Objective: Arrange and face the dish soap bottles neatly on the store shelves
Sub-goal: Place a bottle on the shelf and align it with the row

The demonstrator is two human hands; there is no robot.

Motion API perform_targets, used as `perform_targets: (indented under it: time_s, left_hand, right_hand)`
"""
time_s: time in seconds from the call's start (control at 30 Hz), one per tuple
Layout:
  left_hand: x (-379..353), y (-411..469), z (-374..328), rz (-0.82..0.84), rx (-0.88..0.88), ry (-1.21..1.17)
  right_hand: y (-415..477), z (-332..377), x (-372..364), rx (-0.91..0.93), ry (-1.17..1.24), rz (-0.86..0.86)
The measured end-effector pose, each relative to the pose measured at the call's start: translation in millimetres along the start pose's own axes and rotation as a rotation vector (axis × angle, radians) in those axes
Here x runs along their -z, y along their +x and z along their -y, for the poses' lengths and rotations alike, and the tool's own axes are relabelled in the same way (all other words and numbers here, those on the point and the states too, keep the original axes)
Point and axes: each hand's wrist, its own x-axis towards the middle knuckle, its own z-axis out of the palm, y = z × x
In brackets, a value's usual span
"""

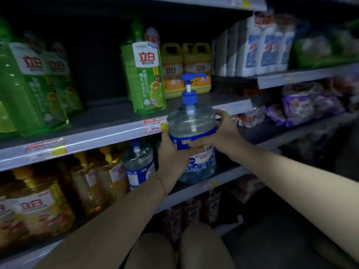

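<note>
A single wide-angle camera, worn on the person's head, is giving the only view. It is looking forward and slightly down at the shelves (108,135) from close in front, near enough that both forearms are reaching in from the bottom edge and the knees (202,247) are showing below them. It is facing the shelving at an angle: the left end is looming near while the right end is receding. The lens is bowing the shelf edges. The bottle (191,129), held by the left hand (172,152) and right hand (221,133), is sitting near the frame's centre.
</note>
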Motion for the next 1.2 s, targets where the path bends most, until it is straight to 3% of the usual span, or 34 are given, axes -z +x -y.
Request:
perform_targets:
  time_s: [0.53, 1.2]
  left_hand:
    - [15, 22, 141, -0.048, 0.015, 0.067]
    - [23, 52, 171, 0.048, -0.057, 0.244]
  right_hand:
    - [40, -148, -51, 0.068, 0.096, 0.049]
    - [60, -184, -61, 0.061, 0.119, 0.014]
